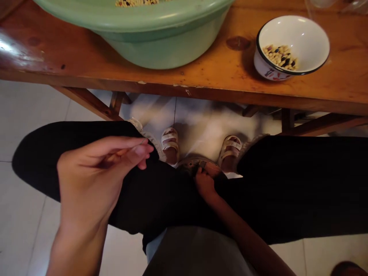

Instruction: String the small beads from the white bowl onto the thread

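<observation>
My left hand [103,165] is raised over my left thigh, its thumb and fingertips pinched together. A thin dark line shows at the fingertips, too fine to name. Low between my knees, my right hand [204,182] is closed beside the brown edge of what looks like a wooden stool [214,168]. Whatever it grips is hidden in shadow. Beyond both hands, on the wooden table [86,65], stands a white enamel bowl [307,42] with a dark rim. Small pale and dark bead-like pieces [280,56] lie in it.
A large green plastic basin [166,46] sits at the table's near edge, with similar small pieces [136,3] inside. Clear plastic items [322,3] show at the top right. Below are table braces [86,101], my sandalled feet [170,142] and the tiled floor [28,115].
</observation>
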A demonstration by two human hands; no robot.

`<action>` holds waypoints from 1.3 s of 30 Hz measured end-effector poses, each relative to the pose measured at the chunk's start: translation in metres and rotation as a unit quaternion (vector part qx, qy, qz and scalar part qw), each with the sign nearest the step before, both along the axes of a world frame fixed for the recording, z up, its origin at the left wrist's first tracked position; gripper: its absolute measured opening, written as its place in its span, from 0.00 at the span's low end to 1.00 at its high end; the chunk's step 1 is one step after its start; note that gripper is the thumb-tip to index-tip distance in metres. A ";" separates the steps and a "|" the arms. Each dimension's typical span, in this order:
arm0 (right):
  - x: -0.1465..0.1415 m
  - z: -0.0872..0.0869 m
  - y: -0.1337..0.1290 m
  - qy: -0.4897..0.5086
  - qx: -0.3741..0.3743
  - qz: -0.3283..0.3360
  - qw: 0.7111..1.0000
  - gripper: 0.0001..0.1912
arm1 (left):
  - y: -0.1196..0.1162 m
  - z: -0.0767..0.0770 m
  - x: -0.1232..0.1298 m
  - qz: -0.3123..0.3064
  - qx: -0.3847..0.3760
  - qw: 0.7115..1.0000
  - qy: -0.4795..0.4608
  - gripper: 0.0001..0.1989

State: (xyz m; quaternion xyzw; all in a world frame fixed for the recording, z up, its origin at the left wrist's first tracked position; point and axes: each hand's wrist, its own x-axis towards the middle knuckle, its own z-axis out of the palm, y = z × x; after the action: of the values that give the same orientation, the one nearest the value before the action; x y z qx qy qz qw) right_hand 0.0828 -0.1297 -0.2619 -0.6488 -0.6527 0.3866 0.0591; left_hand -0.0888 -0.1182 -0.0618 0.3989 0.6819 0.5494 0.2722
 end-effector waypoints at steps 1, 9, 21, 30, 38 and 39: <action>-0.002 -0.007 -0.005 0.008 -0.014 -0.007 1.000 0.14 | -0.003 0.000 0.000 0.003 0.002 1.000 -0.005 0.08; 0.003 0.002 0.000 0.135 -0.036 0.002 0.990 0.15 | -0.012 -0.013 -0.007 -0.045 -0.028 0.995 -0.084 0.09; 0.076 0.254 0.078 0.277 0.214 -0.137 0.927 0.05 | 0.056 0.073 0.044 -0.255 -0.022 0.964 -0.075 0.09; 0.114 0.284 0.217 -0.018 0.272 -0.051 0.961 0.11 | 0.168 0.107 0.118 -0.342 0.065 0.923 -0.164 0.03; 0.111 0.314 0.202 0.189 0.183 0.048 0.964 0.18 | 0.185 0.073 0.120 -0.291 0.054 0.937 -0.185 0.02; 0.108 0.317 0.196 0.242 0.179 0.042 0.953 0.15 | 0.183 0.072 0.117 -0.293 0.058 0.938 -0.176 0.02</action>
State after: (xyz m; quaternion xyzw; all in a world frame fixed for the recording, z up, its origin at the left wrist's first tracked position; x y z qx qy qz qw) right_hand 0.1904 0.0664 0.0549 -0.4870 -0.7039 0.4106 0.3144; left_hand 0.0283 0.0644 0.0101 0.4933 0.4433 0.5451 0.5128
